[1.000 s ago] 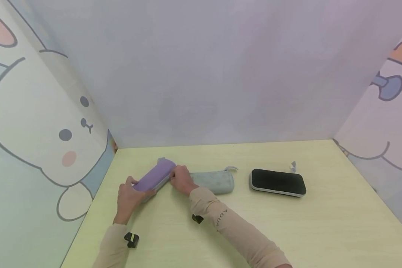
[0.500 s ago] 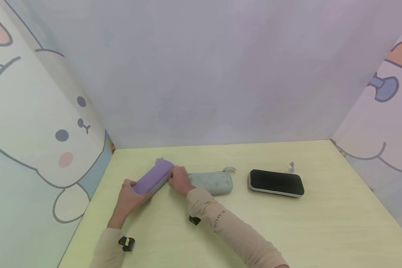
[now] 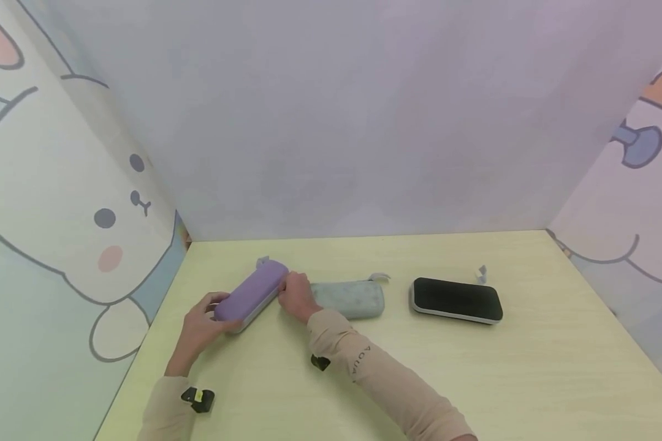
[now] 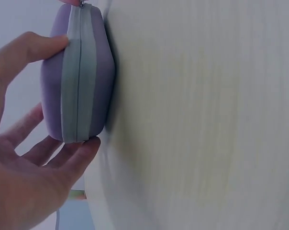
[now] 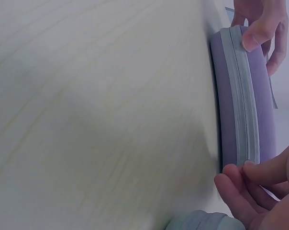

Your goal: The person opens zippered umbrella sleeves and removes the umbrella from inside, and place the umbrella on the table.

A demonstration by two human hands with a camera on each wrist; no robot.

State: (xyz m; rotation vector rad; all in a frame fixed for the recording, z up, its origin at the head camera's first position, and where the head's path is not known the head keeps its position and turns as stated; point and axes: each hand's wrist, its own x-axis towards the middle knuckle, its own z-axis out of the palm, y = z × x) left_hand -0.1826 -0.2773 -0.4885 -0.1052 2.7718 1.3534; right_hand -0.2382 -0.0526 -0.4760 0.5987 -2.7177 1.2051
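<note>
A purple pencil case with a grey zip band lies slantwise at the table's left. My left hand holds its near end, thumb on the side by the zip and fingers around the end. At the far end my right hand pinches the zip pull between thumb and forefinger; the fingertips mostly hide the pull. The zip line looks closed along the side seen in the left wrist view. Just right of that hand lies a grey-green pencil case, partly covered by the right wrist.
Farther right lies a black case with a white edge and a small pale tab behind it. All rests on a pale yellow table. A grey back wall and cartoon-printed side walls enclose it.
My left hand has shifted left and back toward the near end of the purple pencil case, uncovering more of its side. The right hand stays at the far end.
</note>
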